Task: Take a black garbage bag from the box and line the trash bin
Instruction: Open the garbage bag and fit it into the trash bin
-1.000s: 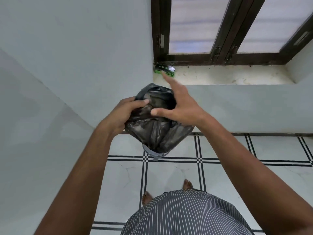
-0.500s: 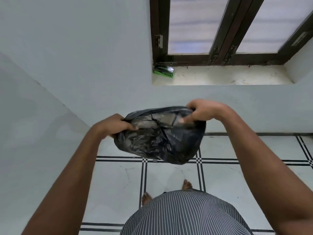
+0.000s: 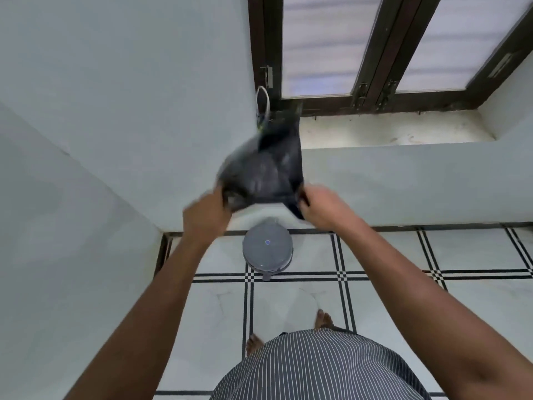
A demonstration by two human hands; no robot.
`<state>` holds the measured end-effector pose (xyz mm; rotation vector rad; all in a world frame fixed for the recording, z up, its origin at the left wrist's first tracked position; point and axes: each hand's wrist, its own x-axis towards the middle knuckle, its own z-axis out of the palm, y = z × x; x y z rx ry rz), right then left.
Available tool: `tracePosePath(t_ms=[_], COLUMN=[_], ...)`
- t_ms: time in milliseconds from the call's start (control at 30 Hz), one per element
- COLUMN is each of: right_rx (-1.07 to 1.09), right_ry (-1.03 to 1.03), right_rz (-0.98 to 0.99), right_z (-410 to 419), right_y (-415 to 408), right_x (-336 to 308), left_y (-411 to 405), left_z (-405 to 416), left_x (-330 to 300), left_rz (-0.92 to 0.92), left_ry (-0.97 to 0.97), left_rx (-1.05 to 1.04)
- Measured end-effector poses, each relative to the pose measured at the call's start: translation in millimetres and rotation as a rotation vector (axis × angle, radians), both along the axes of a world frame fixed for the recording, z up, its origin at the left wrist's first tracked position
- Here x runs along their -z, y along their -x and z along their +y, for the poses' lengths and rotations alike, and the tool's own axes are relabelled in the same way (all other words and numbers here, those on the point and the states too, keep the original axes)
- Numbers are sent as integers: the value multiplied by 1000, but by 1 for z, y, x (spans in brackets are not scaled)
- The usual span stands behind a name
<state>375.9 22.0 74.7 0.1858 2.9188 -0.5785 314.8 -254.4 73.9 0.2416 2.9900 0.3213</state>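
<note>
Gripping the black garbage bag (image 3: pixel 264 171) at its lower edge, the left hand (image 3: pixel 206 216) and right hand (image 3: pixel 323 207) are both closed on the film, one at each corner, and hold it up at twelve o'clock above the trash bin (image 3: pixel 267 249). The bag is motion-blurred, so its mouth cannot be made out. Thin, glossy, crinkled plastic like this clings to itself; my judgement is that the layers may stay stuck together and refuse to open, or a hard shake could tear a pinched corner. The bin is a round grey can with a smooth domed lid, which looks shut, standing on polished white tile with black grid lines. Unless that lid is raised first, the bag will drape over it.
</note>
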Motion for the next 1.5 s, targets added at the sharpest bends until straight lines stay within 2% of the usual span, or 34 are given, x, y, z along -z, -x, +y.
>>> tracePosePath(t_ms=[33,67,100,133,167,233,267,300,333,367,400,433,500,533,567,600,633,667,767,833,900,967,1000,1067,1133,1200,1333,1400,1467,1500], right_rx=[-73,-100,-70,0,116,340,382,380,359,328,297,262,145,110,121,165,217,276,463,547,531,430,380,331,340,286,19,-11,38,92], right_ry=[-40,-25,42,116,180,262,279,277,257,221,150,67,24,111,234,349,434,492,620,664,653,533,459,404,413,377,295,243,243,277], right_rz=[-287,-427,-420,-298,-97,418,620,737,759,699,556,332,-200,-397,-499,-497,-427,-321,57,345,588,682,658,476,231,111,283,311,329,349], right_z=[5,8,9,9,6,-4,-8,-12,-15,-16,-13,-10,-7,-7,-7,-8,-11,-14,-24,-29,-32,-27,-23,-14,-5,-1,-12,-12,-3,4], right_y=[-4,-9,-12,-12,-11,-9,-9,-10,-12,-12,-13,-15,-25,-31,-36,-37,-36,-34,-25,-25,-34,-45,-50,-58,-62,-65,-54,-41,-32,-29], right_x=[10,16,19,20,20,14,9,6,4,7,15,24,38,43,48,53,57,57,39,20,5,10,19,34,43,41,20,14,8,4], left_y=[1,-1,-2,-4,-5,-10,-16,-21,-24,-27,-26,-23,-17,-16,-17,-18,-17,-16,-9,-13,-25,-34,-37,-43,-46,-45,-36,-37,-32,-27], left_z=[-8,-16,-20,-22,-20,-15,-12,-11,-12,-12,-15,-21,-35,-41,-46,-48,-49,-47,-33,-22,-13,-10,-10,-9,-3,9,46,62,68,65], left_x=[16,27,32,35,36,29,21,13,10,9,16,26,44,48,51,53,53,51,31,9,-7,-3,5,21,26,19,-4,-14,-21,-21], left_rz=[-312,-566,-683,-666,-541,-33,195,344,389,353,258,126,-272,-486,-646,-726,-730,-663,-253,-22,228,356,343,188,41,-2,-22,-2,3,-4], left_ry=[160,209,146,23,-119,-418,-520,-580,-573,-510,-404,-266,-60,-14,-40,-120,-226,-340,-627,-792,-813,-694,-616,-532,-552,-565,-572,-576,-429,-274], left_rx=[42,67,40,-13,-103,-309,-336,-308,-240,-167,-96,-27,34,30,8,-42,-105,-167,-314,-318,-196,-52,6,48,0,15,191,231,214,193])
